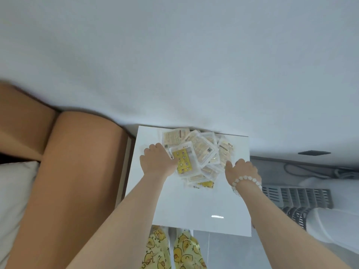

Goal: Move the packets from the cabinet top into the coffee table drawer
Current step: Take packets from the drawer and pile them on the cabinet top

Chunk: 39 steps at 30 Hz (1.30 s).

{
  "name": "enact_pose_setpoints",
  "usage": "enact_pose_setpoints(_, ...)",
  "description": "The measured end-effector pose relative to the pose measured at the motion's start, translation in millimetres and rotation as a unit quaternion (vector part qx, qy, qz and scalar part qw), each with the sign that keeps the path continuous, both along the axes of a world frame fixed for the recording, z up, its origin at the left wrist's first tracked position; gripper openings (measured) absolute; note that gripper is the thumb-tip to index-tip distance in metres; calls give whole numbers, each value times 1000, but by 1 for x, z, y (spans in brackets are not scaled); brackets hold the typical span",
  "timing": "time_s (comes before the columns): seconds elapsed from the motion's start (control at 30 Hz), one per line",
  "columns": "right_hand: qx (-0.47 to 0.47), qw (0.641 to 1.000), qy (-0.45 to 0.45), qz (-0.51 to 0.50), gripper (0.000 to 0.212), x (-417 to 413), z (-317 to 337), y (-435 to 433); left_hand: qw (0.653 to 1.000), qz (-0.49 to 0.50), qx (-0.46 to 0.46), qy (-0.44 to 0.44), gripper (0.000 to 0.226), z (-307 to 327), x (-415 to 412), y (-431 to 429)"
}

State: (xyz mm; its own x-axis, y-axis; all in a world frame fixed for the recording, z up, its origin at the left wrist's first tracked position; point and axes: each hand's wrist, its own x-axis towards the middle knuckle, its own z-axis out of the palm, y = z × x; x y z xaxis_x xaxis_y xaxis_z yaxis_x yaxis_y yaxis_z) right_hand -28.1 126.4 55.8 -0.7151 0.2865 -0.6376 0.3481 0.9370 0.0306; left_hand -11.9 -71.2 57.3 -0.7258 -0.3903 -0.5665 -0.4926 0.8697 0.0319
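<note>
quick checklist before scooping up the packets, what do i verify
1. Packets gathered in one pile on the cabinet top: ok.
2. Left hand at the pile's left edge, fingers curled on it: ok.
3. Right hand at the pile's right edge: ok; whether it touches, cannot tell.
4. Whole pile between the hands: not ok, some packets lie at the back against the wall.
5. Coffee table drawer open and reachable: cannot tell, out of view.
</note>
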Motion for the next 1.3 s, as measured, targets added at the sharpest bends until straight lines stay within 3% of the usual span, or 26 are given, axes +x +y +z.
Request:
enact_pose_setpoints(0.1, -12, 999, 5, -31, 58, -12, -26, 2, 999, 32, 6, -18, 91, -38, -3, 6)
enact_pose_setpoints(0.23, -67, 992, 18, -106, 87, -36, -58, -21, 995, 72, 21, -69, 137, -75, -16, 5)
enact_pose_setpoints(0.4, -61, 989, -5, -134, 112, -58, -85, -51, 986, 120, 64, -97, 147, -104, -32, 2)
enact_pose_setpoints(0.5, -39, 988, -12, -146, 116, -63, -96, -58, 980, 151, 81, -105, 147, -117, -28, 4)
enact_pose_setpoints(0.67, -14, 988, -8, -157, 113, -70, -111, -59, 991, 107, 28, -79, 149, -134, -25, 3)
enact_pose_setpoints(0.83, -61, 977, -13, -203, 86, -69, -111, -63, 996, 77, -14, -34, 141, -140, 6, -11)
enact_pose_setpoints(1.07, -94, 970, 0, -224, 79, -61, -105, -73, 988, 148, -12, -49, 107, -142, 15, -17)
enact_pose_setpoints(1.3, -126, 960, 11, -250, 68, -52, -100, -77, 993, 95, -26, -61, 67, -145, 10, -17)
